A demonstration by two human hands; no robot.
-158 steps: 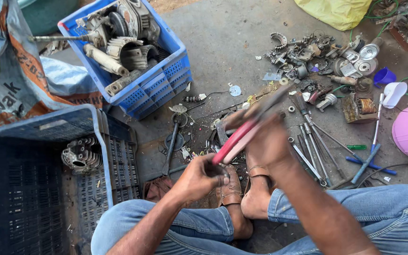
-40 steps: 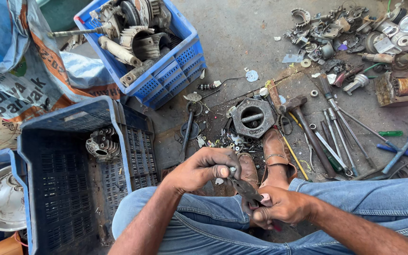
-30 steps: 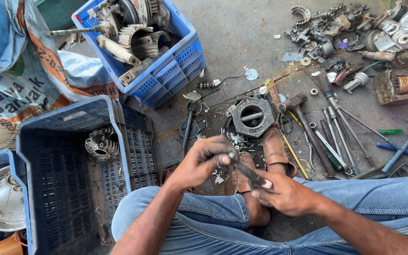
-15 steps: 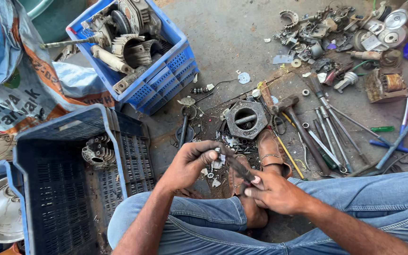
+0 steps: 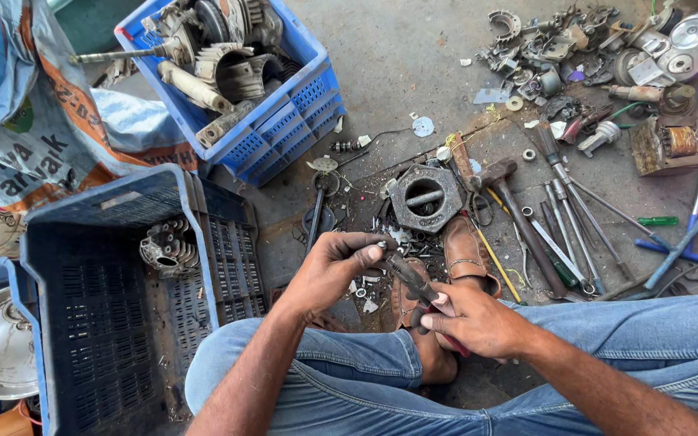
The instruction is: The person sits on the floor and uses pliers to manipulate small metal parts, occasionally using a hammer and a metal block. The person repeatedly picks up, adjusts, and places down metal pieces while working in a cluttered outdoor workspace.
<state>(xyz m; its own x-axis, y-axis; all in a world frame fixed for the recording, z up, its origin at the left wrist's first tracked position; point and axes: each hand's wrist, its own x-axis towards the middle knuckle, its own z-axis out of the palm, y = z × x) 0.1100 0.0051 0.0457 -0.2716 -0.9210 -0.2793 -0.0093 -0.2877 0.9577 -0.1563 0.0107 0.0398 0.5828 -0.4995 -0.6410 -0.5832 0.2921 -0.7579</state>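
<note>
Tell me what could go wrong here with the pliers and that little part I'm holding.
The left hand pinches a small part at the tip of the pliers, which the right hand grips. A slip could nip the fingertips. If the part pops free, it may vanish into the scrap bits on the ground under the hands. The sandalled feet sit just below, so a dropped tool could strike them.

A pair of pliers (image 5: pixel 415 284) with dark metal jaws and red handle grips lies slanted just below the hexagonal metal housing (image 5: pixel 425 197), nose up-left toward a small metal piece (image 5: pixel 380 246), too small to identify, pinched there
</note>
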